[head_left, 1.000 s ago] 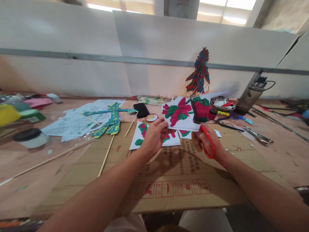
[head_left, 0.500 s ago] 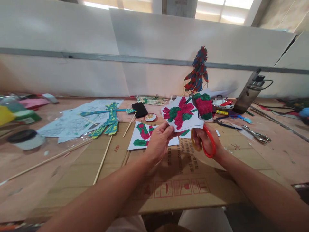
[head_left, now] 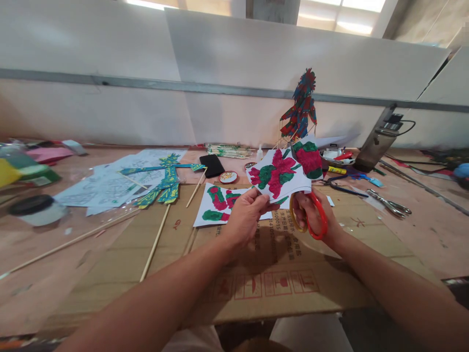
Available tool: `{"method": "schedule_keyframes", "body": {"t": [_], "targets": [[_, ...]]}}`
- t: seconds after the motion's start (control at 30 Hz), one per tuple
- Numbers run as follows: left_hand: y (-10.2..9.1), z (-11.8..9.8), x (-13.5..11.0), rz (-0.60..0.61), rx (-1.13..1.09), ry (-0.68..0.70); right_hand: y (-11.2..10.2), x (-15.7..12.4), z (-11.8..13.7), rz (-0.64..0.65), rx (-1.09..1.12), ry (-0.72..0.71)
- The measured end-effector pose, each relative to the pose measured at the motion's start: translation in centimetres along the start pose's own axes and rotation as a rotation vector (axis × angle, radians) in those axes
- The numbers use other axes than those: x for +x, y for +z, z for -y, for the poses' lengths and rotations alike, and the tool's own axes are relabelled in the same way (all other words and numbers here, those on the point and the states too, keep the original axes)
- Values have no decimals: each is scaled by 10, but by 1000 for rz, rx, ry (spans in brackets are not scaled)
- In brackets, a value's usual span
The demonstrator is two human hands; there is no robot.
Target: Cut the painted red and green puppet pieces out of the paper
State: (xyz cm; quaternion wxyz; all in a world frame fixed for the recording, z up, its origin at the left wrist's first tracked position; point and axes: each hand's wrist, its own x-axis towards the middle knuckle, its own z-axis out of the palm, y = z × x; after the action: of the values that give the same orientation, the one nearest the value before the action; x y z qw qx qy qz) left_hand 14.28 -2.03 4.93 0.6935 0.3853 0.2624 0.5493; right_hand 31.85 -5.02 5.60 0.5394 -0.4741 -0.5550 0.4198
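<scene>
My left hand (head_left: 246, 215) pinches the lower left edge of a white sheet of paper (head_left: 280, 172) painted with magenta and green shapes, held up over the cardboard. Scissors (head_left: 319, 217) with a red and a yellowish handle loop are in my right hand (head_left: 311, 208), its fingers through the loops. Their blades go up behind the sheet, and a tip shows at its upper edge, between the large shape and a magenta-green block on the right. Beneath my hands lies another painted sheet (head_left: 203, 208), partly covered by my left hand.
Flat cardboard (head_left: 154, 298) covers the table front. To the left are a blue-yellow paper figure (head_left: 170, 181) on sticks, printed sheets (head_left: 98, 183) and a lidded jar (head_left: 38, 210). Behind stand a red-blue figure (head_left: 302, 110) and a bottle (head_left: 377, 146); pliers (head_left: 390, 203) lie right.
The held sheet has tilted and dipped slightly, its lower edge now bending near the scissors. My left hand has shifted a little to the right and down; my right hand stays nearly in place.
</scene>
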Motion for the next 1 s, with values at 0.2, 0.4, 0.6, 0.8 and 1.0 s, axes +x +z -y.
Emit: {"method": "schedule_keyframes", "body": {"t": [0.2, 0.4, 0.6, 0.8, 1.0], "targets": [[4, -2, -4, 29, -8, -6, 0, 4, -9, 16, 29, -16], [6, -3, -4, 12, -11, -29, -1, 4, -6, -11, -54, 6], [3, -1, 0, -57, -19, -106, -1, 4, 2, -32, -31, 148], [-1, 0, 3, -100, -21, -201, -3, 8, -1, 2, -25, 230], [-4, 0, 6, -125, -20, -242, -6, 9, -7, 17, 54, 315]]}}
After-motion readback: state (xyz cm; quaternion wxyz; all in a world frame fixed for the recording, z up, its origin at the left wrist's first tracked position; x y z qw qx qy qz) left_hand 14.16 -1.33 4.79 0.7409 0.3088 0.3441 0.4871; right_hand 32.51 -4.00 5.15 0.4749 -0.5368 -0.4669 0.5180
